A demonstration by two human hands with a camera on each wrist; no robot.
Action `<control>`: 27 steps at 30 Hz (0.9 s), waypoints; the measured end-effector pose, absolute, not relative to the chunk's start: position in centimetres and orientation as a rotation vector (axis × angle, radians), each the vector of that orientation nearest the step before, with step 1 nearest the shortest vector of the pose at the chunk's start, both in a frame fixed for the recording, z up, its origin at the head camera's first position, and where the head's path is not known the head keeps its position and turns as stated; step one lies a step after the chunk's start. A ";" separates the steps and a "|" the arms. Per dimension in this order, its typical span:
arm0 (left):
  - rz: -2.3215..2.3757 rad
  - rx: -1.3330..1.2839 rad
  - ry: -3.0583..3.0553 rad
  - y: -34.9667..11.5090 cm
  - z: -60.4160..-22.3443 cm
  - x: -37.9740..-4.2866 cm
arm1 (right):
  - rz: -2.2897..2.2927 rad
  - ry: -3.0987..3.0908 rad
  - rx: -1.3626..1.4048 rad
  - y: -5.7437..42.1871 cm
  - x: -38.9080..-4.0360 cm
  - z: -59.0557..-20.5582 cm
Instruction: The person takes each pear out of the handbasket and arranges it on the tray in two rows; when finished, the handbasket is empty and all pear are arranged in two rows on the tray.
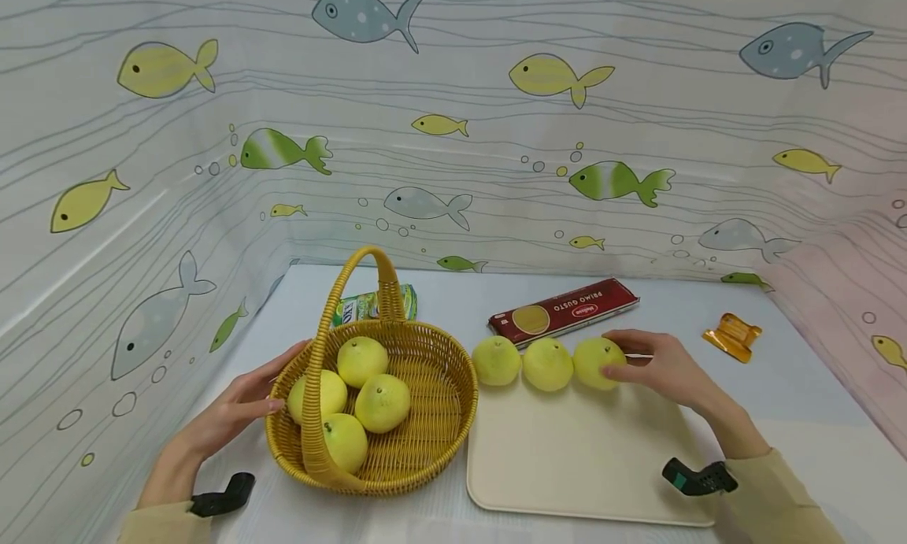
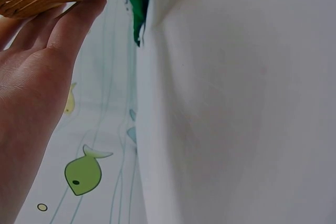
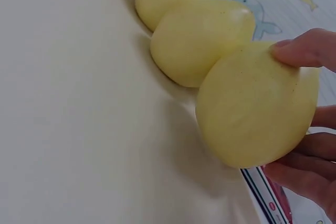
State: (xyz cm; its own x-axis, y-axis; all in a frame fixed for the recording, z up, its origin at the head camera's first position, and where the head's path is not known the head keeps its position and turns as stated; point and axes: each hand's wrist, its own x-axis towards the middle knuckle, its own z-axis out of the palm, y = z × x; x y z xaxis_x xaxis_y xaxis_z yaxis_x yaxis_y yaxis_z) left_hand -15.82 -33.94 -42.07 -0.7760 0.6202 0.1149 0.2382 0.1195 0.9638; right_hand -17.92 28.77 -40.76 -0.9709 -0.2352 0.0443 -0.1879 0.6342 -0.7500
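Note:
My left hand (image 1: 237,406) rests against the left side of a wicker basket (image 1: 442,418), its thumb at the rim. In the left wrist view, nearly straight fingers (image 2: 68,30) touch the outer weave. Several yellow-green pomelos (image 1: 383,403) sit in the left part of the basket. My right hand (image 1: 662,367) grips a pomelo (image 1: 597,363) at the back of a cream tray (image 1: 581,457). Two more pomelos, a middle one (image 1: 547,364) and a left one (image 1: 496,360), line up beside it. In the right wrist view, thumb and fingers spread around the held pomelo (image 3: 257,108).
Behind the pomelos lies a dark red pasta packet (image 1: 564,312). A green packet (image 1: 375,304) is partly hidden behind the basket, whose tall handle (image 1: 329,316) arches upward. An orange wrapper (image 1: 733,337) lies at the right. Fish-patterned sheeting (image 1: 453,158) encloses the white table.

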 end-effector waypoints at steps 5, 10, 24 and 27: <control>1.697 0.830 2.097 -33.8 -42.0 -15.7 | -1.238 2.787 -0.393 28.9 -18.1 -41.3; 1.699 0.838 2.104 -33.8 -41.9 -15.7 | -1.223 2.787 -0.398 28.9 -18.1 -41.3; 1.711 0.846 2.078 -33.9 -42.1 -15.8 | -1.219 2.759 -0.424 29.0 -18.1 -41.2; 1.707 0.847 2.083 -34.0 -42.1 -15.8 | -1.206 2.752 -0.413 29.1 -18.2 -41.2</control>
State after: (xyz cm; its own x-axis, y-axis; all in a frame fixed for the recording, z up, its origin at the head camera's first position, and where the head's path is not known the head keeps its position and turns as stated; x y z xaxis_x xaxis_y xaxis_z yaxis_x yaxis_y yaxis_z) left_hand -15.84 -33.98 -42.07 -0.7742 0.6208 0.1230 0.2427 0.1117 0.9637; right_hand -18.20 29.05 -41.24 -0.9571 -0.2897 0.0097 -0.2035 0.6477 -0.7342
